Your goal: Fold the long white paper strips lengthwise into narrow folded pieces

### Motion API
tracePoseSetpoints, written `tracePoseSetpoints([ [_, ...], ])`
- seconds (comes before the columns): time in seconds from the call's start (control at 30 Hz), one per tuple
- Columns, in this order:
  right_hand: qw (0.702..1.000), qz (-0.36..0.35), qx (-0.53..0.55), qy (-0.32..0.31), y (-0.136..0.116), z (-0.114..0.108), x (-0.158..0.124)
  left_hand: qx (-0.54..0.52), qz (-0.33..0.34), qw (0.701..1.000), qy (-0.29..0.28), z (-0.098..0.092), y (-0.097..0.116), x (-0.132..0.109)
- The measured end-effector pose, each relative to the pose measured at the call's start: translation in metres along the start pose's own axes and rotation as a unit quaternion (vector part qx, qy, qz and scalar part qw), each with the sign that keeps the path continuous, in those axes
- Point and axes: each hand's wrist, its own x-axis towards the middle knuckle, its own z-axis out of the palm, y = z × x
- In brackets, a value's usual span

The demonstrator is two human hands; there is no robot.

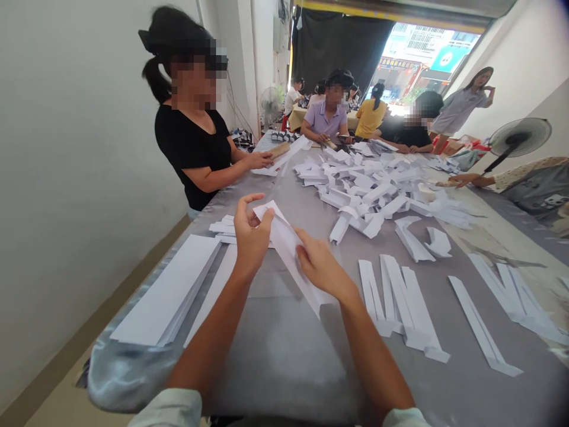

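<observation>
Between my hands is a folded white paper strip (287, 243), held slantwise above the grey-covered table (275, 367). My left hand (252, 234) pinches its far end between thumb and fingers. Along the strip's right side, my right hand (322, 264) grips it with the thumb tucked in against the paper. To the left of my left forearm lies a stack of flat white sheets (166, 290). Right of my right forearm are several narrow folded paper strips (404, 302), laid out side by side.
A large heap of folded paper pieces (368, 184) covers the table's middle and far part. A person in black (195, 142) stands at the left edge, holding a brown piece over paper. Other people sit round the far side. A fan (520, 139) stands at the right.
</observation>
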Motion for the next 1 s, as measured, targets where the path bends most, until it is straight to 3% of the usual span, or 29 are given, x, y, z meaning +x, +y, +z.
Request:
tracePoseSetpoints([
  [0.23,0.998,0.015,-0.018,-0.052,0.004,-0.013,-0.008,-0.001,0.010,0.999,0.031,0.000,-0.003,0.006],
  [0.43,0.993,0.040,-0.062,-0.092,0.019,-0.034,-0.024,-0.015,0.001,0.996,0.086,-0.012,-0.004,0.023],
  [0.6,0.988,0.076,0.023,-0.131,0.019,-0.057,-0.032,-0.041,-0.003,0.993,0.109,-0.021,-0.003,0.031],
  [0.7,0.985,0.093,0.118,-0.086,0.014,-0.062,-0.029,-0.043,-0.003,0.998,0.037,-0.018,0.003,0.025],
  [0.87,0.962,0.059,0.241,0.117,-0.003,-0.037,-0.012,-0.043,-0.026,0.981,-0.187,-0.005,0.019,-0.001],
  [0.93,0.960,0.050,0.239,0.137,-0.011,-0.024,-0.007,-0.051,-0.043,0.971,-0.231,-0.001,0.025,-0.011],
  [1.0,0.959,0.051,0.233,0.155,-0.017,-0.015,-0.003,-0.051,-0.044,0.969,-0.237,0.002,0.029,-0.017],
])
